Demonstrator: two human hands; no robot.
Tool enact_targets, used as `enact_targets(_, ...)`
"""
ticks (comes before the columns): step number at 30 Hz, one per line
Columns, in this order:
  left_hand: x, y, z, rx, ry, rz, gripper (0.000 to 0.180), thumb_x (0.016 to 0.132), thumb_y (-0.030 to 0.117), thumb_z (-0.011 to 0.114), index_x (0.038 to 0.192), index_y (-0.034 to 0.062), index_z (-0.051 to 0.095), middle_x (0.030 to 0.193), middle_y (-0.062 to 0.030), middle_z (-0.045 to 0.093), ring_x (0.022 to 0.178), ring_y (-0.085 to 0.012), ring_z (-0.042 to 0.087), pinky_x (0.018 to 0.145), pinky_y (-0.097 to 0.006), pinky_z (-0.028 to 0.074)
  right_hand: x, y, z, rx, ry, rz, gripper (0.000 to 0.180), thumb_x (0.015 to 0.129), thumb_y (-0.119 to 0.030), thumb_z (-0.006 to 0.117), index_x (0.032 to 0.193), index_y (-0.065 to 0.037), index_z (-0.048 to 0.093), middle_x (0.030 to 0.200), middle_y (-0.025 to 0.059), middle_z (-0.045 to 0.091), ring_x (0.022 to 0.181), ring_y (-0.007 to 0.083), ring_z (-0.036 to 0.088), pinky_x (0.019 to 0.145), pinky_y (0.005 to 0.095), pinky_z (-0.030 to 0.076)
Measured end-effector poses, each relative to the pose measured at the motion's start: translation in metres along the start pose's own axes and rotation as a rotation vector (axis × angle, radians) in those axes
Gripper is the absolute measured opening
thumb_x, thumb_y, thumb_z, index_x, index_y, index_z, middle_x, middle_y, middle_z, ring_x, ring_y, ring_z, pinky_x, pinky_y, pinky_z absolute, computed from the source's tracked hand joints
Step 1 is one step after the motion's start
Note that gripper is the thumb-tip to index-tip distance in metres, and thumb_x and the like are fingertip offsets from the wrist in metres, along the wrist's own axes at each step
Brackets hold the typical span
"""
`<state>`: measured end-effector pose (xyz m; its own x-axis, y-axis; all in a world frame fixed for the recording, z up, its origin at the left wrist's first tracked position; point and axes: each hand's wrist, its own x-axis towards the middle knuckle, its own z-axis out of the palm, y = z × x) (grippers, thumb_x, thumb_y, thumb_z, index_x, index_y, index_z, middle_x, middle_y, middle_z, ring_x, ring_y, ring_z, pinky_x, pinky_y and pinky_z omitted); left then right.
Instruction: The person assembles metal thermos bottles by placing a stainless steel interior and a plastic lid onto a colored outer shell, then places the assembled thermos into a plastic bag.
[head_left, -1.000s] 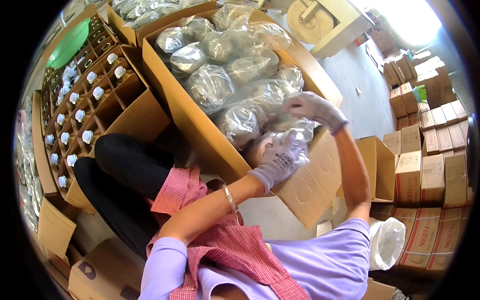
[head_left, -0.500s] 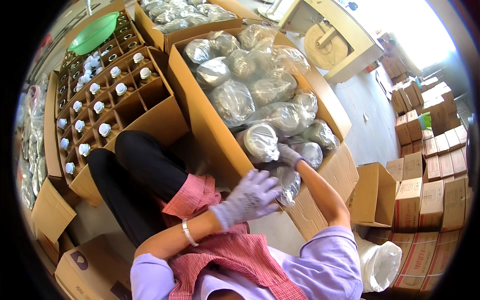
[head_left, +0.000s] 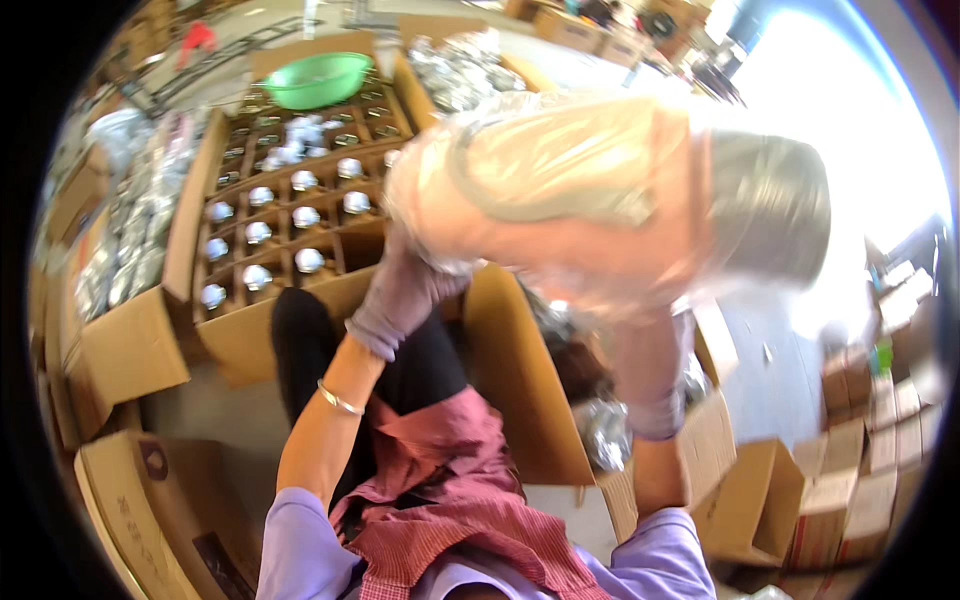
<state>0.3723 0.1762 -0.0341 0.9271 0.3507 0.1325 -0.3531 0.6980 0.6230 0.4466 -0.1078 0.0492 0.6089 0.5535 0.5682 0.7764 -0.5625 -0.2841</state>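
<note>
I hold a clear plastic bag with a shiny metal container (head_left: 600,190) inside it, raised close to the camera and blurred. My left hand (head_left: 405,290), in a pale glove, grips the bag's left end. From below, my gloved right hand (head_left: 648,375) supports the bag's underside. Under the bag stands a large open cardboard box (head_left: 520,380), and one more wrapped metal piece (head_left: 605,430) shows inside it. My lap has a red checked apron (head_left: 440,480) over it.
A divided cardboard box (head_left: 290,230) at the left holds several round metal pieces in its cells, with a green basin (head_left: 318,78) behind it. Another box of wrapped pieces (head_left: 465,65) stands at the back. Small cartons (head_left: 860,460) are stacked at the right, flat cardboard (head_left: 140,490) at lower left.
Both hands have lifted one wrapped metal container out of the large box and brought it up near the camera, where it covers most of the box.
</note>
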Motion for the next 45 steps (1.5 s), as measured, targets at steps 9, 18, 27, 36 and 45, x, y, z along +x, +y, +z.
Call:
enact_targets(9,-0.055,0.100,-0.225,0.914,0.408,0.553,0.053,0.098,0.027,0.054,0.142,0.0008,0.040,0.130,-0.0182,0.055,0.115,-0.0298,0.055,0.099,-0.040,0.047,0.062,-0.080,0.140,0.782,-0.374,-0.286,0.036,0.083,-0.006,0.064,0.117,0.002,0.061,0.119,0.0174,0.061,0.111,0.0315,0.060,0.092,0.0350,0.048)
enact_targets(18,-0.166,0.100,-0.050,0.794,0.166,0.012,0.098,0.088,0.048,0.065,0.155,0.0016,0.010,0.160,-0.0146,0.020,0.147,-0.0222,0.019,0.119,-0.035,0.017,0.039,-0.122,0.157,0.935,-0.123,-0.580,0.104,0.074,-0.055,0.079,0.153,-0.011,0.027,0.154,0.0364,0.012,0.143,0.0505,0.019,0.113,0.0589,0.022)
enact_targets(27,-0.147,0.198,-0.089,0.805,0.354,0.140,0.054,0.103,0.043,0.039,0.122,-0.0028,0.061,0.110,-0.0140,0.069,0.097,-0.0227,0.069,0.088,-0.036,0.056,-0.060,-0.059,0.145,0.705,-0.603,-0.916,0.043,0.073,-0.019,0.077,0.115,-0.022,0.065,0.109,0.0200,0.058,0.103,0.0369,0.059,0.086,0.0453,0.050)
enact_targets(36,-0.036,0.097,-0.068,-0.056,0.083,0.146,0.062,0.100,0.056,0.039,0.089,0.0009,0.067,0.110,-0.0155,0.067,0.093,-0.0298,0.064,0.093,-0.042,0.050,0.111,-0.168,0.089,0.747,-0.168,-0.539,0.034,0.073,-0.001,0.066,0.107,-0.002,0.066,0.110,0.0157,0.064,0.101,0.0331,0.062,0.091,0.0403,0.048)
enact_targets(45,-0.094,0.133,-0.043,1.180,0.348,0.457,0.052,0.105,0.039,0.040,0.128,-0.0052,0.053,0.130,-0.0170,0.055,0.122,-0.0238,0.053,0.104,-0.033,0.040,0.108,-0.146,0.197,1.405,-0.381,-0.287,0.043,0.100,-0.038,0.048,0.088,0.001,0.062,0.096,0.0142,0.065,0.099,0.0276,0.060,0.098,0.0418,0.042)
